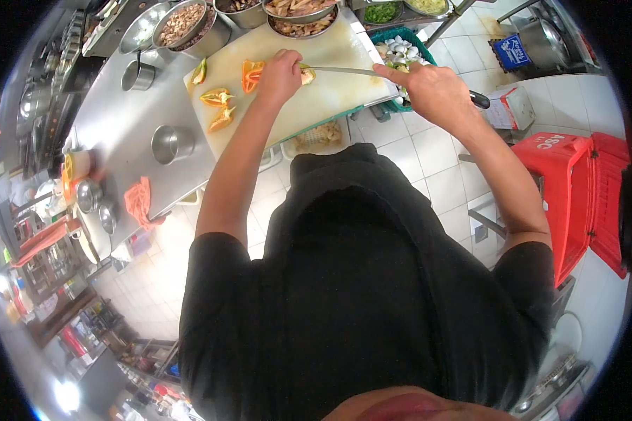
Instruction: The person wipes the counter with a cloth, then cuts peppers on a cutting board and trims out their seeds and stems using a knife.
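Observation:
My right hand (432, 91) is closed around a long kitchen knife (347, 70), its black handle jutting out past the wrist. The blade points left across a pale cutting board (351, 45), and its tip end reaches my left hand (281, 76). Those left fingers are curled on a yellow-green bell pepper piece (307, 75), mostly hidden behind the hand and blade. Just left of that hand lies an orange bell pepper piece (251, 75). Farther left on the board are two yellow-orange pepper pieces (218, 97) and a greenish one (199, 72).
Bowls of chopped food (184, 27) stand along the board's far edge. A steel cup (172, 144) and an orange cloth (140, 202) rest on the steel counter (112, 151). A green basket (428, 52) of pale scraps sits right of the board; a red bin (565, 189) stands at right.

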The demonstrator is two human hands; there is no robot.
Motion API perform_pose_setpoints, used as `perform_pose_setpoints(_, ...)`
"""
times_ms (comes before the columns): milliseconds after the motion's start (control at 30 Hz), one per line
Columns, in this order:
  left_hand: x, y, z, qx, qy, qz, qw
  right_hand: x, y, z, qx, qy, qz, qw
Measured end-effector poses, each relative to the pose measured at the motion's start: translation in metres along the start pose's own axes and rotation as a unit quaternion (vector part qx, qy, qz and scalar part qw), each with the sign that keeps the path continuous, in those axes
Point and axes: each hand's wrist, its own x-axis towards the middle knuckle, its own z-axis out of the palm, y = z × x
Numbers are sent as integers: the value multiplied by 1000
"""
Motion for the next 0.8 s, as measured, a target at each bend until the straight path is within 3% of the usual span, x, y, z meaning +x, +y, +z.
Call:
perform_pose_setpoints(267,0,1,8,14,10,3,1000,8,-2,-7,-19,-2,-6,1000)
perform_pose_setpoints(367,-1,-1,12,20,13,12,1000,13,-1,-14,-23,-63,17,998)
perform_pose_setpoints(667,-7,-13,17,11,44,30,999,7,8,10,68,-124,81,987)
perform_pose_setpoints(800,-8,-8,15,9,47,13,999,6,11,36,118,-82,83,986)
